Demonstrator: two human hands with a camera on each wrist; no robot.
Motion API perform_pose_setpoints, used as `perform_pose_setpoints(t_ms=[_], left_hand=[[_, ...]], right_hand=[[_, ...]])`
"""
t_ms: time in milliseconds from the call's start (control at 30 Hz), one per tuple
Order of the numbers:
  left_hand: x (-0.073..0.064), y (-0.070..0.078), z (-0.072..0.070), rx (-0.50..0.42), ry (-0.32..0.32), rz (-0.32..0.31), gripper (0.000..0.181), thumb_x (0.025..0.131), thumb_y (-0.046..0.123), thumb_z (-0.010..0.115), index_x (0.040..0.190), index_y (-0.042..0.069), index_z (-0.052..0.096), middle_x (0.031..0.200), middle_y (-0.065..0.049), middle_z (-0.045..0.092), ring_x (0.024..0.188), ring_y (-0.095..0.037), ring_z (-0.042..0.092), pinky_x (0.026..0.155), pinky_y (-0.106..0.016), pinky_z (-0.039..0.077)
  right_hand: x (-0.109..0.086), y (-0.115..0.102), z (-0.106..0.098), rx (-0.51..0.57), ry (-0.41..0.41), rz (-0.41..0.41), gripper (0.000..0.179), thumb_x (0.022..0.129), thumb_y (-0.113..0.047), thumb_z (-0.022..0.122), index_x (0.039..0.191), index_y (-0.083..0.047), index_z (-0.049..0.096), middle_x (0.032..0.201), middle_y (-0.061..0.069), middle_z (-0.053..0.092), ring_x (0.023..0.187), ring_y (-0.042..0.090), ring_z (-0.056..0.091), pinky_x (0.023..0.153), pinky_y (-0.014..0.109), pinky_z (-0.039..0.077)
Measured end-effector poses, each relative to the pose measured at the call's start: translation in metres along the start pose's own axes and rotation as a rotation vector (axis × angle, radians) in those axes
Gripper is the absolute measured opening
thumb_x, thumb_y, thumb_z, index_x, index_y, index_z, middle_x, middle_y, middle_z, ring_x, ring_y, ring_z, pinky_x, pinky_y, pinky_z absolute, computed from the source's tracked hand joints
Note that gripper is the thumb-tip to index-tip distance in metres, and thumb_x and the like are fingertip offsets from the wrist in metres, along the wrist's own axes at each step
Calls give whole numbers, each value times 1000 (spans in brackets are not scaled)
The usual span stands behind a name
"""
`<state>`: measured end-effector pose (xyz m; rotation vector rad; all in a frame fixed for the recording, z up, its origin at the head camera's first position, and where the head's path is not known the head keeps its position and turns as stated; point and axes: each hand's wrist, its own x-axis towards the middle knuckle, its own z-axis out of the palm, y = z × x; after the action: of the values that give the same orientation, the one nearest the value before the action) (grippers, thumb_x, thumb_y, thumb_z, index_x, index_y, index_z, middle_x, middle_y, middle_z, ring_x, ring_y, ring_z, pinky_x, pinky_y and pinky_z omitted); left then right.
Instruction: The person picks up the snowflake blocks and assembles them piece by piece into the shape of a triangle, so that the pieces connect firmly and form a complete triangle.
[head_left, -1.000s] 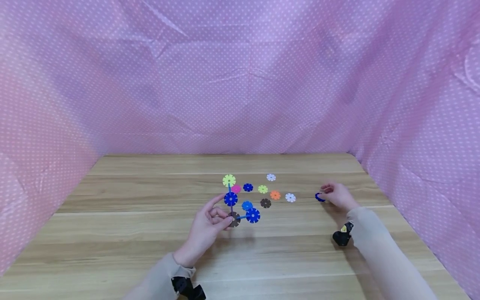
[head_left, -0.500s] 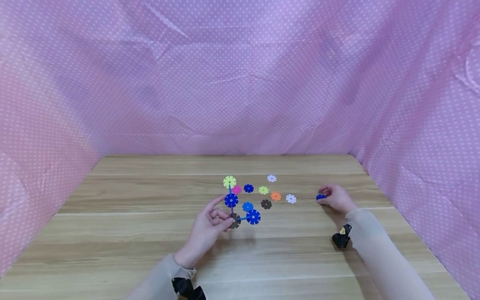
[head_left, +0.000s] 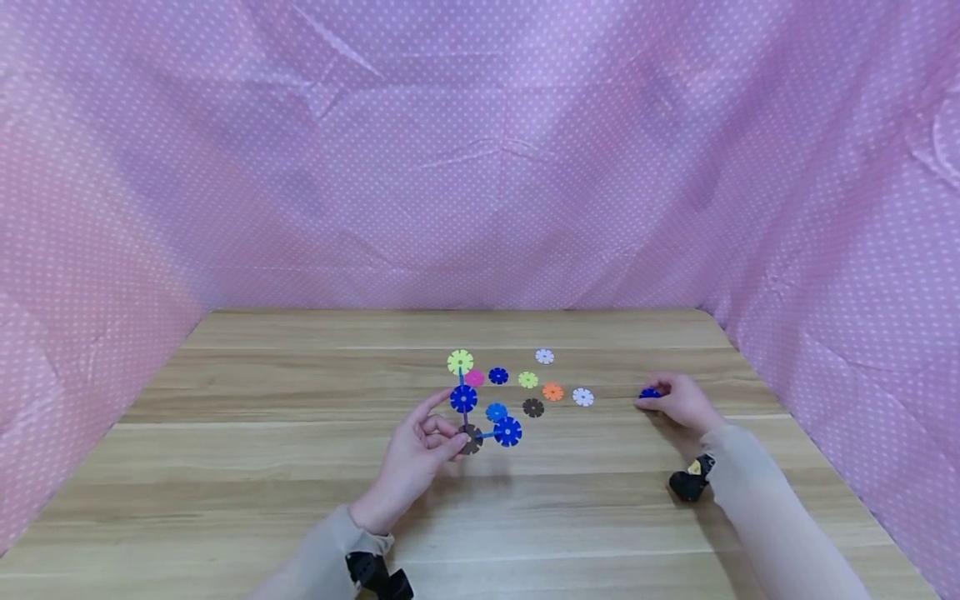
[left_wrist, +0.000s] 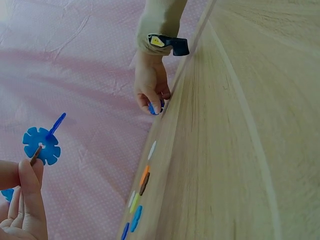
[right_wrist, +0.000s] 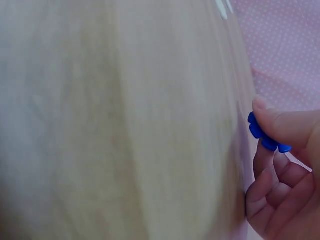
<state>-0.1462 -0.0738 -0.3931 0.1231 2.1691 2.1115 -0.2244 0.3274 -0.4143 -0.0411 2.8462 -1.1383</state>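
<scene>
My left hand (head_left: 420,450) pinches a brown notched disc (head_left: 472,439) between thumb and fingers. That disc belongs to a joined chain of snowflake discs held above the table. Up the chain come a dark blue disc (head_left: 463,398) and a yellow-green disc (head_left: 460,362) at the top; another dark blue disc (head_left: 507,432) joins on the right through a light blue disc (left_wrist: 42,146), seen edge-on from the head. Over at the right, my right hand (head_left: 681,402) pinches a loose dark blue disc (right_wrist: 269,143), partly covered by the thumb in the right wrist view.
Several loose discs lie mid-table, among them pink (head_left: 475,378), orange (head_left: 552,392), brown (head_left: 533,407), light blue (head_left: 496,412) and white (head_left: 582,397) ones. The wooden table (head_left: 262,417) ends at a pink dotted curtain (head_left: 480,208) behind and at both sides.
The right hand's dark blue disc has turned and drawn in toward the palm, so less of it shows. That hand has shifted slightly right. The left hand and the chain stay nearly still.
</scene>
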Motion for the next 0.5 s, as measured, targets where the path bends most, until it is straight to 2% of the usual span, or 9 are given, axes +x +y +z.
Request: perform_pose_setpoints(t_ms=[100,233,433,500], left_hand=[[0,1,0,-6,-1,4,66,82,-8,65,141,11,42,86,-16,63,69,-15,65,72,-40,58],[1,2,1,-19,2,10,66,82,-8,65,141,10,42,86,-17,63,69,-15,65,71,-38,59],[2,1,1,-28,1,5,68,81,-9,65,142,10,41,87,-17,63,69,-15,65,72,-38,59],[2,1,1,-36,0,4,68,81,-9,65,142,9,40,87,-18,62,69,-15,65,72,-38,58]], right_hand=[[-3,0,0,73,8,20,20,85,-12,70,92,6,63,69,-5,56,59,5,48,51,19,44],[-9,-4,3,158,23,7,26,85,-11,69,97,10,63,69,-9,59,59,3,51,52,20,46],[-23,-15,15,489,-53,58,25,88,-6,64,107,9,61,82,-9,66,78,6,63,71,22,55],[-27,-20,21,521,-74,50,25,88,-4,63,109,9,59,87,-6,67,82,8,64,76,22,55]])
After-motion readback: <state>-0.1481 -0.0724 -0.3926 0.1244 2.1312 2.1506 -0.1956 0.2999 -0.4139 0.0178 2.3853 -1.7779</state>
